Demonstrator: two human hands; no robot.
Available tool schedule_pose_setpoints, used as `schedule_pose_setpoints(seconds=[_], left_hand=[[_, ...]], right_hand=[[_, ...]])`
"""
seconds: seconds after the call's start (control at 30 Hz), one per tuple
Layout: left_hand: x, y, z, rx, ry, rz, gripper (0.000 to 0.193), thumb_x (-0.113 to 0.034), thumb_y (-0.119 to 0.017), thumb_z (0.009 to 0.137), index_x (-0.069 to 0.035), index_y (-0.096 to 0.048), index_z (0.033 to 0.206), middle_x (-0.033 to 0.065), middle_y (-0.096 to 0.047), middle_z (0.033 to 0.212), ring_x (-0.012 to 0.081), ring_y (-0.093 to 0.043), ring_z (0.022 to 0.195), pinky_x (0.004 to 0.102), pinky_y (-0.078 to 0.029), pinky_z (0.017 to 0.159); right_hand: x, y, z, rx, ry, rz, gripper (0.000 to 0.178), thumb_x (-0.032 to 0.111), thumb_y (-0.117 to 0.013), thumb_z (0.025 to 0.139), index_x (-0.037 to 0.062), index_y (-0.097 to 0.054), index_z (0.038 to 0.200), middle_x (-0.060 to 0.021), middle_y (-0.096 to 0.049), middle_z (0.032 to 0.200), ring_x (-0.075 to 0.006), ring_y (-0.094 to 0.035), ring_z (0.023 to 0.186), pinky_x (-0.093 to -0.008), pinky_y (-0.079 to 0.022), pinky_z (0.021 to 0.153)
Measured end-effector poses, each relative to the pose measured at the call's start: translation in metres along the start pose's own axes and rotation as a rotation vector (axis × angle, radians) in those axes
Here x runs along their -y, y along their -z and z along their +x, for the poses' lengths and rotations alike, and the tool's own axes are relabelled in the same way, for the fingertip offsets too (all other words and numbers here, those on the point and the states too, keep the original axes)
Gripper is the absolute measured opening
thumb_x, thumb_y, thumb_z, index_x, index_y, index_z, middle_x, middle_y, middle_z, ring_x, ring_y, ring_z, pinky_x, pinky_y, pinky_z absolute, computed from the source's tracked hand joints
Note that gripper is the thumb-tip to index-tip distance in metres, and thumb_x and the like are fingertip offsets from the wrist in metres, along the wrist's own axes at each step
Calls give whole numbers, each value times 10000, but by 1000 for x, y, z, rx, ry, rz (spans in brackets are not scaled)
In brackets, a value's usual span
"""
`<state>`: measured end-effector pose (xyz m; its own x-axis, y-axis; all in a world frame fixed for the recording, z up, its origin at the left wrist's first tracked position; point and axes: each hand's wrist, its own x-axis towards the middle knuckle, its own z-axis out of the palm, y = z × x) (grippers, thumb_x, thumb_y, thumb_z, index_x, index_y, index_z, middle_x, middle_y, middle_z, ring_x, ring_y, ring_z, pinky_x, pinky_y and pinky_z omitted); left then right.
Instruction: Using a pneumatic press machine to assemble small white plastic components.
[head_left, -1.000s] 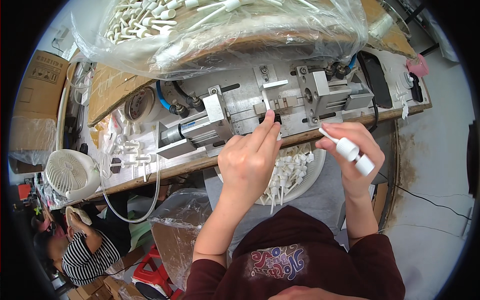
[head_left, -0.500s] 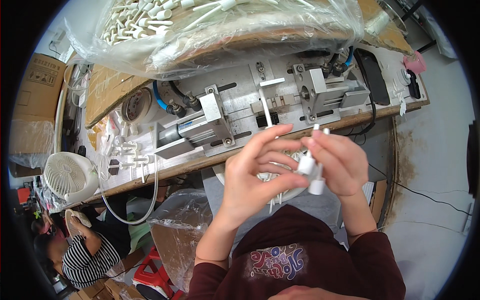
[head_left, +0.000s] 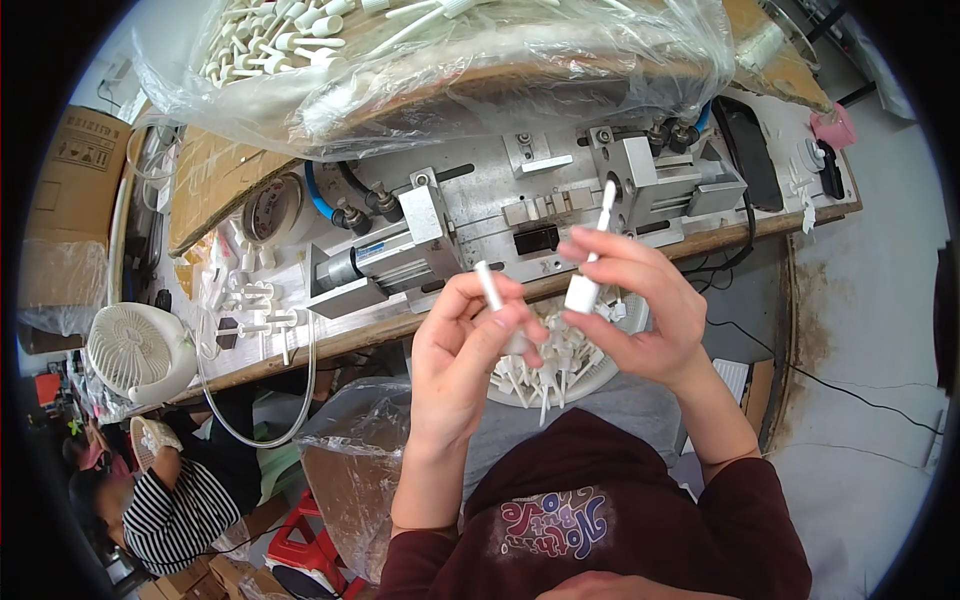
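My left hand (head_left: pixel 450 365) is closed around a slim white rod (head_left: pixel 487 284), whose upper end sticks out past the fingertips. Its lower end is blurred and partly hidden by the fingers. In my right hand (head_left: pixel 655 315) is a white capped applicator (head_left: pixel 582 293), the cap low between thumb and fingers and its thin stem with a thicker tip pointing up and away. Both hands hang in front of a metal clamping fixture (head_left: pixel 425 215), above a white basket (head_left: pixel 606 372) heaped with similar white capped sticks.
On the fixture, a slotted block (head_left: pixel 550 207) sits between two air cylinders. Behind it a plastic-lined carton (head_left: pixel 400 110) holds many white applicators. A phone (head_left: pixel 745 150) lies right, a tape roll (head_left: pixel 272 212) left. A fan (head_left: pixel 143 352) and another person (head_left: pixel 185 510) are at far left.
My hands have moved apart, the left one leftward and the right one upward. Two white pieces showed at the right hand before; one does now. The rod seen over the fixture's middle is gone from there.
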<state>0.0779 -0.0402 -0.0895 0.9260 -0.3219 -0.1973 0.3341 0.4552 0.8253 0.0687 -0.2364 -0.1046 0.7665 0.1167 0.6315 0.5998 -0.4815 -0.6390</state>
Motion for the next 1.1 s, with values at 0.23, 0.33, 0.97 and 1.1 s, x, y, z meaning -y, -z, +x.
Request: schedule_pose_setpoints(seconds=[0.23,0.33,0.97,1.1], left_hand=[[-1,12,-10,97,-152,130,308,-217,-435,1084,33,-503,1249,29,-494,782,88,-401,596,229,-339,549],[-7,4,-12,70,-73,-13,391,-193,-470,1047,54,-449,1349,37,-507,844,95,-445,664,239,-363,580],[-9,9,-22,34,-338,498,238,-30,-508,1029,54,-617,1224,101,-619,1080,122,-627,886,245,-531,727],[-10,2,-18,43,-563,882,185,62,-609,916,41,-656,1093,152,-664,1023,245,-681,903,324,-535,789]], right_hand=[[1,-6,5,226,36,-360,305,28,-712,728,-13,-678,1028,-152,-677,1199,-272,-696,943,-337,-572,790],[3,-9,11,253,114,-507,269,66,-659,729,-12,-680,986,-156,-687,1188,-190,-690,808,-300,-541,679],[31,3,36,273,-150,20,259,164,-784,833,40,-702,1046,-77,-695,864,-144,-681,680,-286,-536,566],[48,11,42,300,-239,251,211,120,-785,838,24,-708,1009,-64,-676,827,-107,-647,654,-253,-517,546]])
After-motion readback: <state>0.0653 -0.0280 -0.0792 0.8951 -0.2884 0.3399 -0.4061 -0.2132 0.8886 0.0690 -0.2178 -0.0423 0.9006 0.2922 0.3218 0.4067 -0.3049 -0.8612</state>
